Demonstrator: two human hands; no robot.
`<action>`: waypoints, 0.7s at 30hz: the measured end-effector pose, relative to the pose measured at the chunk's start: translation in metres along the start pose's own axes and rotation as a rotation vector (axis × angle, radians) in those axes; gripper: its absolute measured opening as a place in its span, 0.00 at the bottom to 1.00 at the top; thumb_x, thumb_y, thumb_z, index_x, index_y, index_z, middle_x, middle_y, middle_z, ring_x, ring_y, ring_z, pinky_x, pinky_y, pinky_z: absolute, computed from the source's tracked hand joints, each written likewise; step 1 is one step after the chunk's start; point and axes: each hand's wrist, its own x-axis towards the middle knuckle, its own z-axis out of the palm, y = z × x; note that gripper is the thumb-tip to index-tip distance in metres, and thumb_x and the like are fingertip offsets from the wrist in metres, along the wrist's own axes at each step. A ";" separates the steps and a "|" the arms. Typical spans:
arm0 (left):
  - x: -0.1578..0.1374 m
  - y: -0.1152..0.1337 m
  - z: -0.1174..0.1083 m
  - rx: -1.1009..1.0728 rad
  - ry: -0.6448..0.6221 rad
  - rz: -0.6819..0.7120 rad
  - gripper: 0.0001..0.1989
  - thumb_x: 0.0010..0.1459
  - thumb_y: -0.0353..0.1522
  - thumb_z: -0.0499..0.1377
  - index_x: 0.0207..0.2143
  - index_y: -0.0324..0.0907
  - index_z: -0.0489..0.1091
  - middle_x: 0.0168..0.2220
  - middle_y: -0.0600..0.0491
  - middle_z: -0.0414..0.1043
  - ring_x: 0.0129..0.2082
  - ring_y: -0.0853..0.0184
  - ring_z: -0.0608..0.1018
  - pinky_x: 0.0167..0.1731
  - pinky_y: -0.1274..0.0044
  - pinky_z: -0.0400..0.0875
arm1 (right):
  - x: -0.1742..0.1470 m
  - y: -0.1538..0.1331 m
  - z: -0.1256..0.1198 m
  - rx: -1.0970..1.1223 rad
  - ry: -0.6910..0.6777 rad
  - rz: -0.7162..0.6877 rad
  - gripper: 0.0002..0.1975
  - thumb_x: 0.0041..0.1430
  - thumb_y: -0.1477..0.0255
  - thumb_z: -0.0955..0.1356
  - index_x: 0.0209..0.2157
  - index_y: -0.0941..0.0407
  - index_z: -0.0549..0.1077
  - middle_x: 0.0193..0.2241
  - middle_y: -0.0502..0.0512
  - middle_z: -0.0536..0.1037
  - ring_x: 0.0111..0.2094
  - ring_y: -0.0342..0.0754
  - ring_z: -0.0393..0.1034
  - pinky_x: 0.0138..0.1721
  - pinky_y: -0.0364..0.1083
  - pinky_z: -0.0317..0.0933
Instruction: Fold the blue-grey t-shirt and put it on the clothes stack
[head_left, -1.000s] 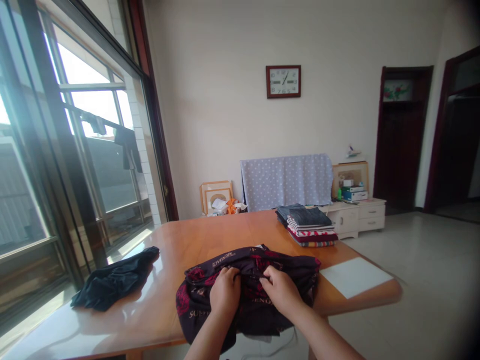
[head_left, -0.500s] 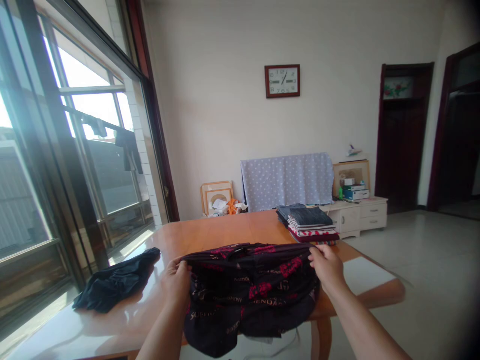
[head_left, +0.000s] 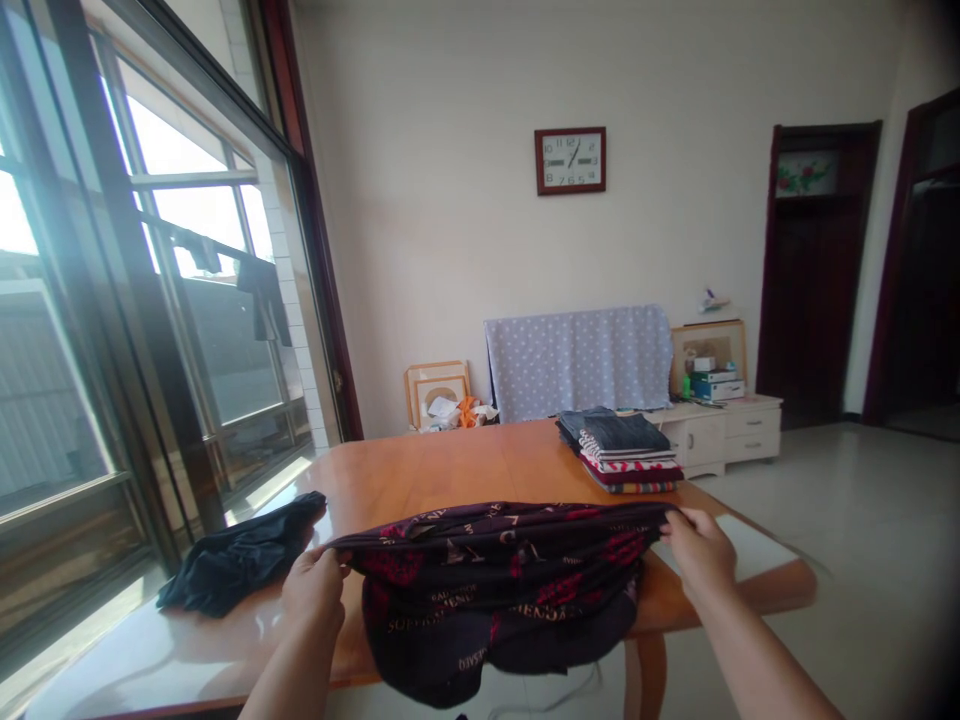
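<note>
A black garment [head_left: 510,600] with red flower shapes and pale lettering hangs stretched between my two hands at the table's near edge. My left hand [head_left: 319,580] pinches its upper left corner. At the upper right corner, my right hand [head_left: 697,545] grips the cloth between thumb and fingers. The upper edge is pulled nearly straight, while the lower part droops in folds below the tabletop. Whether it is a top or a bottom, I cannot tell. Left of my left hand, a crumpled dark cloth [head_left: 240,560] lies on the table.
On the wooden table [head_left: 442,465], a stack of folded clothes [head_left: 626,455] sits at the far right. Beyond it are a low white cabinet [head_left: 750,430] and a dotted blue cloth [head_left: 577,360] draped over something. A large window [head_left: 217,300] runs along the left.
My hands have moved farther apart, left hand leftward and right hand rightward, and slightly lower. The garment's upper edge is stretched wider. The view has shifted slightly.
</note>
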 end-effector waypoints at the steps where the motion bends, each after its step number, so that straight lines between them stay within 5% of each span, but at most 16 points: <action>1: -0.002 -0.003 -0.001 0.045 -0.030 -0.004 0.16 0.40 0.32 0.61 0.35 0.39 0.74 0.25 0.51 0.74 0.24 0.63 0.75 0.25 0.73 0.67 | -0.001 0.003 -0.002 -0.098 0.000 -0.026 0.20 0.48 0.58 0.70 0.40 0.56 0.77 0.27 0.56 0.81 0.30 0.55 0.76 0.34 0.51 0.68; 4: -0.012 -0.003 0.002 0.173 -0.009 0.077 0.20 0.42 0.34 0.64 0.41 0.39 0.73 0.28 0.50 0.74 0.27 0.60 0.76 0.30 0.70 0.69 | -0.006 -0.002 -0.006 -0.341 0.015 -0.101 0.24 0.50 0.58 0.69 0.47 0.54 0.76 0.34 0.58 0.82 0.35 0.57 0.76 0.40 0.53 0.66; 7: -0.032 0.006 0.017 0.298 -0.046 0.310 0.22 0.52 0.39 0.60 0.49 0.40 0.70 0.34 0.50 0.76 0.31 0.60 0.78 0.35 0.69 0.71 | -0.024 -0.026 0.001 -0.406 -0.051 -0.203 0.26 0.54 0.58 0.67 0.52 0.54 0.74 0.35 0.57 0.83 0.36 0.57 0.76 0.41 0.52 0.65; 11: -0.072 0.013 0.044 0.371 -0.317 0.604 0.19 0.60 0.45 0.56 0.46 0.43 0.73 0.41 0.47 0.78 0.43 0.55 0.79 0.46 0.65 0.71 | -0.071 -0.060 0.028 -0.311 -0.367 -0.419 0.19 0.59 0.56 0.64 0.42 0.53 0.77 0.37 0.58 0.83 0.39 0.56 0.76 0.42 0.50 0.65; 14: -0.102 0.008 0.061 0.474 -0.556 0.778 0.24 0.58 0.47 0.60 0.53 0.46 0.73 0.52 0.45 0.76 0.54 0.52 0.75 0.55 0.62 0.66 | -0.110 -0.066 0.048 -0.285 -0.645 -0.500 0.17 0.61 0.58 0.64 0.42 0.53 0.77 0.38 0.57 0.82 0.40 0.54 0.76 0.43 0.48 0.66; 17: -0.118 -0.001 0.071 0.586 -0.648 0.801 0.22 0.55 0.45 0.64 0.51 0.51 0.77 0.58 0.46 0.73 0.61 0.47 0.69 0.59 0.58 0.59 | -0.137 -0.058 0.058 -0.361 -0.777 -0.564 0.17 0.57 0.62 0.68 0.47 0.52 0.76 0.45 0.57 0.80 0.44 0.54 0.75 0.45 0.48 0.65; 21: -0.113 -0.002 0.074 0.387 -0.660 0.594 0.10 0.58 0.41 0.61 0.35 0.48 0.80 0.41 0.48 0.81 0.50 0.52 0.77 0.52 0.64 0.64 | -0.141 -0.048 0.058 -0.457 -0.842 -0.606 0.11 0.56 0.69 0.67 0.41 0.51 0.77 0.40 0.54 0.80 0.40 0.52 0.75 0.44 0.48 0.64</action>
